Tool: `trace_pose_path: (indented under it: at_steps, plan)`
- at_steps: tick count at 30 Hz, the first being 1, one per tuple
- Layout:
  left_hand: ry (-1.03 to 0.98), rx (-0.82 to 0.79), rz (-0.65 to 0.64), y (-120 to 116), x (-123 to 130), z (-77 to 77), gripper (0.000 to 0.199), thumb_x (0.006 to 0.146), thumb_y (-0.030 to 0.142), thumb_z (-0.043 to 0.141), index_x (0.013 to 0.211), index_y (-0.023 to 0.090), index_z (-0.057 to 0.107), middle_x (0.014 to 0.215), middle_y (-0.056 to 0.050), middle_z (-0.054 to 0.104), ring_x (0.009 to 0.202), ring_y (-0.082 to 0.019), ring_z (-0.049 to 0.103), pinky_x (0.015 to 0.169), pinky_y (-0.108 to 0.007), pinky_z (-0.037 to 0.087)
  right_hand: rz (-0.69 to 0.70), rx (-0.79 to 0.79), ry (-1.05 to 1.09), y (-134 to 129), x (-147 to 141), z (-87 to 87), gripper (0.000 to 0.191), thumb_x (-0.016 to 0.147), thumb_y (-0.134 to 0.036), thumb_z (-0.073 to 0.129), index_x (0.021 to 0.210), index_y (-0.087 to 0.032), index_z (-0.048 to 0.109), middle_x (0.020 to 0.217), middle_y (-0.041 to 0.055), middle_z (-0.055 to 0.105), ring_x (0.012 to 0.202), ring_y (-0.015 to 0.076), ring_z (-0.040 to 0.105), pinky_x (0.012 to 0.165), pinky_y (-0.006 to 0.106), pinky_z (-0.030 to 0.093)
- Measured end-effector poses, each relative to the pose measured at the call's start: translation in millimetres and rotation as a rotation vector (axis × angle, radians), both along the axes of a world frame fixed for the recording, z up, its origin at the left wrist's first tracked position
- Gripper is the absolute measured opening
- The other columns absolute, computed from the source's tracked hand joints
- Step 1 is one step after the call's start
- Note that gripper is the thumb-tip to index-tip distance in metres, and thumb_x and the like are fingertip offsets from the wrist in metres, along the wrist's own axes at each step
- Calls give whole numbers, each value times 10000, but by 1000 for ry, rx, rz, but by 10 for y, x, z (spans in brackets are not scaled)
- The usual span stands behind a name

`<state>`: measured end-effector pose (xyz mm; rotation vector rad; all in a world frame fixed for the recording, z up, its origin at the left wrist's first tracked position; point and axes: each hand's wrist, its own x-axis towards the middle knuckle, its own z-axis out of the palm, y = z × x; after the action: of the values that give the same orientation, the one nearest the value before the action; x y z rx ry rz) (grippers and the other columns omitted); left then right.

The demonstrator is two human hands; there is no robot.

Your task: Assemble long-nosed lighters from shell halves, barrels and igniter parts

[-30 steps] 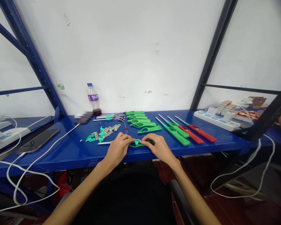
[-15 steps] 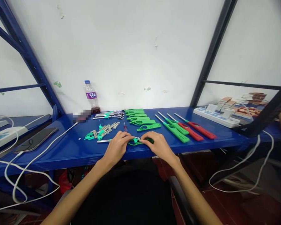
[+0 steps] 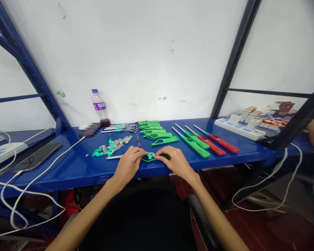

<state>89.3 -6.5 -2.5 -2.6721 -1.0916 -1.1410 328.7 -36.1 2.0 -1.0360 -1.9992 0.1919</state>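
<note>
Near the table's front edge lies a partly put-together green lighter point(image 3: 148, 160), its metal tube pointing left. My left hand point(image 3: 129, 164) is closed on it, fingertips at a teal trigger piece point(image 3: 151, 156). From the other side my right hand point(image 3: 176, 161) pinches small parts at the lighter's middle; the fingers hide most of them. Just behind the hands lies a small screwdriver point(image 3: 139, 141). Loose clear fuel tanks point(image 3: 117, 143) and teal pieces point(image 3: 97, 152) are heaped to the left. Green lighter shells point(image 3: 165, 140) lie in a row behind.
Metal tubes point(image 3: 112, 128) lie at the back, near a bottle point(image 3: 100, 108). Green lighters point(image 3: 196, 146) and red lighters point(image 3: 226, 143) rest to the right, before a power strip point(image 3: 239, 129). A phone point(image 3: 38, 157) and white cable point(image 3: 54, 160) are on the left.
The view has shifted slightly, so everything sits a little further left. Both hands keep nearly the same hold on the lighter, with only slight finger movement.
</note>
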Motion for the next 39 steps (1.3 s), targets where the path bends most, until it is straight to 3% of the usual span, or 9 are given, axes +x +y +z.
trace_pose_path:
  at_steps: [12,39]
  plan:
    - [-12,-18,-12,-18,15,25,319,1085,206,447,1117,237,763,1073,-67,748,964,-229,620,824,-365,560,-29,9,-8,-12,-8,-17,139,1053,-357,631,1043,-273,741,1024,27,805,937,227,746,858,334,531]
    - [41,-49,-28,17,26,108,314,1072,178,450,1118,243,753,1058,-61,739,975,-227,627,827,-345,556,-34,15,-1,-6,-11,-25,128,1051,-351,636,1031,-273,735,1025,15,816,923,218,759,849,320,532]
